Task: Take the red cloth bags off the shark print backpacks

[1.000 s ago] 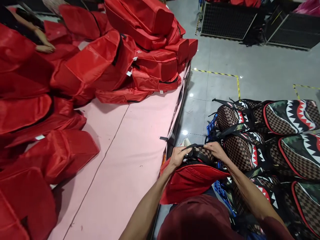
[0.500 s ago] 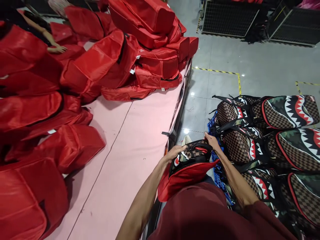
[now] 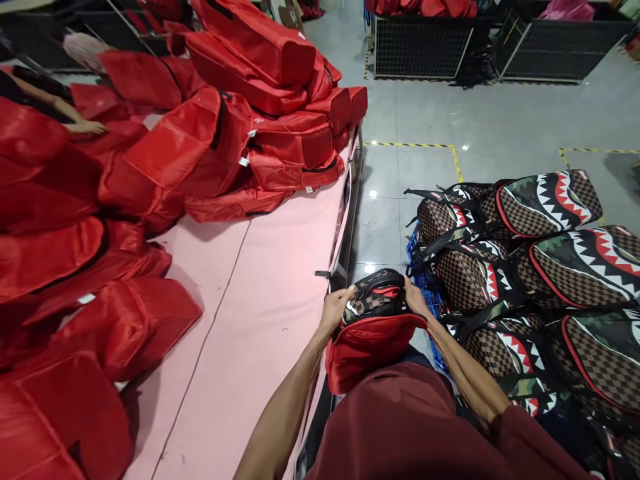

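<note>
- Worn on head, facing forward and steeply down.
- Peers over maroon shirt (image 3: 410, 427) at bottom edge, from fairly near above left hand (image 3: 336, 308), right hand (image 3: 416, 298) and checkered backpack (image 3: 376, 303) between them.
- Takes in pink-covered table (image 3: 250, 287) stretching away at left, shark-mouth backpacks (image 3: 583, 267) near at right.
- Reaches across grey tiled floor (image 3: 425, 110) to mesh-sided carts (image 3: 423, 50), far off along top edge.

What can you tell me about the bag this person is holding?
The bag has brown-and-black checks, a black band across its top and a bright red fabric part spreading towards the person's body. It looks soft, like cloth. The left hand holds one side, the right hand the other, beside the pink-topped table. Its underside is hidden.
</note>
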`<state>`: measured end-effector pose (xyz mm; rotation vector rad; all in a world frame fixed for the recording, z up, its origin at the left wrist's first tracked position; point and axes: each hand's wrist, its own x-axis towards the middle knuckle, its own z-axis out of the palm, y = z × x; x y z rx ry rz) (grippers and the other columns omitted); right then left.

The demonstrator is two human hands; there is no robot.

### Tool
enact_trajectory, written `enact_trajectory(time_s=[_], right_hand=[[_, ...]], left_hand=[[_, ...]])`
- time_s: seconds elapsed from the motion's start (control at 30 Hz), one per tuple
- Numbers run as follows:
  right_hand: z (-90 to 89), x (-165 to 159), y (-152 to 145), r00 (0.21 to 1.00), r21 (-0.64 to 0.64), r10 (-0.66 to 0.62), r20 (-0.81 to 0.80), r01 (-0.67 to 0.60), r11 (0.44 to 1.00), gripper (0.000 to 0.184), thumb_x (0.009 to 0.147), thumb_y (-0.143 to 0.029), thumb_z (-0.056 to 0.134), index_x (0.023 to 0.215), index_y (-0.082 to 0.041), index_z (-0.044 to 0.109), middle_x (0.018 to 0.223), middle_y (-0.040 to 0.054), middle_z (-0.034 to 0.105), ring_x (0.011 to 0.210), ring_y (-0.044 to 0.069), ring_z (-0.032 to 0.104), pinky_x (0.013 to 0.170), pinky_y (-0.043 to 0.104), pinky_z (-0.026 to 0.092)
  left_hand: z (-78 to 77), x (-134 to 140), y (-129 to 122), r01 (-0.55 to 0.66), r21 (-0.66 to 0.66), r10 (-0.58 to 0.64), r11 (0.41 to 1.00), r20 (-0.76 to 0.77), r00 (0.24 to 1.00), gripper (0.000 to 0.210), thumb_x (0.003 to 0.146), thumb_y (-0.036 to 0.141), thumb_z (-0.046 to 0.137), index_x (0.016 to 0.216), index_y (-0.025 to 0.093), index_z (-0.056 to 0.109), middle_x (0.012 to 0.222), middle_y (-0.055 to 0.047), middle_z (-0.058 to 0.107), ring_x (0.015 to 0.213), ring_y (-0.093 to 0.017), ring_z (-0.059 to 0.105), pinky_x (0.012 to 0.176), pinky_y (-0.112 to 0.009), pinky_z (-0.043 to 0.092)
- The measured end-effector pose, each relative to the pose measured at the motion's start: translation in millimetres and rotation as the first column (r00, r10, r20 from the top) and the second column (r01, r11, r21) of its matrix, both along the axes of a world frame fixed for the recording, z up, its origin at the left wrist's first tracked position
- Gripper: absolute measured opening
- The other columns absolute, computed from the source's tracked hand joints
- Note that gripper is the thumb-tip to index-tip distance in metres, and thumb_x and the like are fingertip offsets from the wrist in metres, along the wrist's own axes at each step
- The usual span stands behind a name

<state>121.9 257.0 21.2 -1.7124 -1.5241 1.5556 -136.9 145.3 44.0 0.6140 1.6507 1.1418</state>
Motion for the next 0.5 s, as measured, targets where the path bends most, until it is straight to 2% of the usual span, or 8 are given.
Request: enact_trajectory(time_s=[0.07, 0.13, 0.2, 0.23, 0.3, 0.37, 0.43, 0.5], right_hand=[[19.7, 19.1, -8.0, 0.997, -0.094, 0.019, -0.079, -0.027, 0.995, 0.088, 0.089, -0.106, 0.041, 0.075, -0.022, 0.065, 0.078, 0.0132, 0.073, 0.079, 0.028, 0.068, 0.071, 0.036, 0.056], [38.1, 34.2, -15.6, 0.977, -0.182, 0.09, -0.195, -0.126, 0.975, 0.083, 0.093, -0.1, 0.05, 0.08, -0.02, 0.07, 0.082, 0.0122, 0.076, 0.078, 0.027, 0.068, 0.068, 0.034, 0.054], [47.2, 34.5, -15.9, 0.947, -0.184, 0.2, -0.251, -0.25, 0.951, 0.079, 0.098, -0.095, 0.052, 0.082, -0.02, 0.072, 0.082, 0.0096, 0.075, 0.075, 0.025, 0.065, 0.065, 0.032, 0.049], [46.4, 28.2, -12.3, 0.944, -0.143, 0.247, -0.218, -0.282, 0.949, 0.079, 0.098, -0.094, 0.051, 0.077, -0.02, 0.068, 0.077, 0.0077, 0.071, 0.072, 0.023, 0.062, 0.064, 0.032, 0.046], [34.7, 6.1, 1.7, 0.957, 0.009, 0.288, -0.045, -0.288, 0.958, 0.081, 0.1, -0.095, 0.045, 0.061, -0.024, 0.052, 0.063, 0.0043, 0.057, 0.066, 0.02, 0.053, 0.062, 0.032, 0.039], [15.5, -20.2, 20.5, 0.956, 0.152, 0.25, 0.156, -0.273, 0.95, 0.08, 0.104, -0.092, 0.036, 0.055, -0.028, 0.033, 0.056, 0.0032, 0.044, 0.062, 0.019, 0.046, 0.062, 0.034, 0.034], [-2.0, -41.9, 37.6, 0.932, 0.209, 0.231, 0.279, -0.293, 0.933, 0.077, 0.11, -0.082, 0.03, 0.055, -0.029, 0.029, 0.057, 0.0048, 0.045, 0.062, 0.02, 0.047, 0.064, 0.036, 0.033], [-11.8, -54.7, 48.9, 0.91, 0.222, 0.235, 0.342, -0.322, 0.92, 0.074, 0.115, -0.072, 0.031, 0.056, -0.028, 0.033, 0.06, 0.0073, 0.054, 0.065, 0.021, 0.051, 0.066, 0.036, 0.033]], left_hand=[[5.6, -25.0, 2.1, -0.028, -0.017, 0.028, 0.999, 0.005, 1.0, 0.076, 0.066, 0.089, 0.09, 0.059, 0.021, 0.057, 0.058, 0.004, 0.047, 0.059, -0.011, 0.036, 0.054, -0.025, 0.026], [8.4, -52.9, 0.4, -0.065, -0.037, 0.066, 0.997, 0.018, 0.998, 0.071, 0.061, 0.08, 0.096, 0.058, 0.02, 0.058, 0.057, 0.004, 0.047, 0.059, -0.011, 0.037, 0.055, -0.025, 0.026], [7.0, -73.4, -6.7, -0.102, -0.065, 0.104, 0.993, 0.028, 0.994, 0.065, 0.056, 0.069, 0.101, 0.056, 0.021, 0.057, 0.056, 0.004, 0.048, 0.06, -0.011, 0.039, 0.055, -0.024, 0.027], [4.5, -78.7, -11.9, -0.117, -0.082, 0.12, 0.99, 0.03, 0.992, 0.063, 0.054, 0.064, 0.101, 0.055, 0.021, 0.056, 0.055, 0.004, 0.048, 0.06, -0.011, 0.04, 0.054, -0.024, 0.027], [-4.0, -79.2, -23.8, -0.15, -0.118, 0.155, 0.982, 0.034, 0.987, 0.059, 0.052, 0.059, 0.1, 0.054, 0.021, 0.056, 0.055, 0.004, 0.049, 0.059, -0.011, 0.04, 0.054, -0.024, 0.027], [-16.3, -70.8, -34.2, -0.195, -0.148, 0.203, 0.97, 0.043, 0.978, 0.058, 0.052, 0.062, 0.096, 0.053, 0.021, 0.056, 0.053, 0.005, 0.048, 0.056, -0.01, 0.038, 0.053, -0.025, 0.028], [-28.8, -60.7, -40.1, -0.25, -0.157, 0.261, 0.955, 0.052, 0.964, 0.059, 0.053, 0.067, 0.094, 0.054, 0.021, 0.055, 0.052, 0.006, 0.047, 0.055, -0.009, 0.036, 0.053, -0.025, 0.028], [-37.3, -53.9, -42.1, -0.302, -0.151, 0.314, 0.941, 0.056, 0.948, 0.061, 0.053, 0.069, 0.093, 0.055, 0.022, 0.054, 0.052, 0.007, 0.047, 0.054, -0.009, 0.036, 0.053, -0.025, 0.029]])
